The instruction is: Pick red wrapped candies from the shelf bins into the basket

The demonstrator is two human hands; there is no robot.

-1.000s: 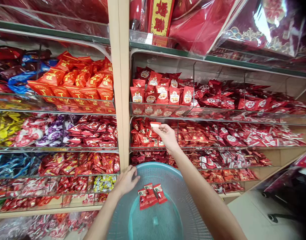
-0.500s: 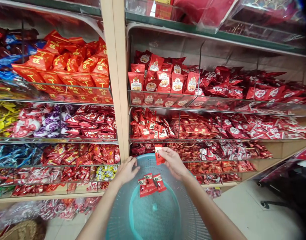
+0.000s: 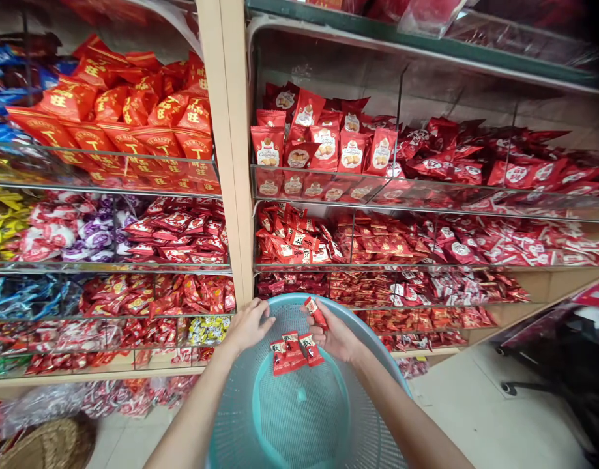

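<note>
A blue-green plastic basket (image 3: 302, 433) with perforated sides is below me. My left hand (image 3: 249, 326) grips its far left rim, with the thumb on the inner side. Between the thumb and fingers of my right hand (image 3: 336, 333) is a small red candy packet (image 3: 315, 312), held tilted just inside the far rim. Several similar candy packets (image 3: 292, 352), red with pale tops and black characters, lie together on the basket's far inner side. Part of the held packet is covered by my fingers.
Shelves with clear dividers rise in front, split by a wooden post (image 3: 234, 143). They hold red snack packets (image 3: 323, 140), orange-red bags (image 3: 133, 124) and wrapped candies (image 3: 299, 238). A woven basket (image 3: 55, 446) stands at lower left, and a chair base (image 3: 538, 384) at right.
My right hand has turned and lowered slightly, tilting the candy packet inward over the basket. The left hand stays on the rim. The view has shifted slightly downward.
</note>
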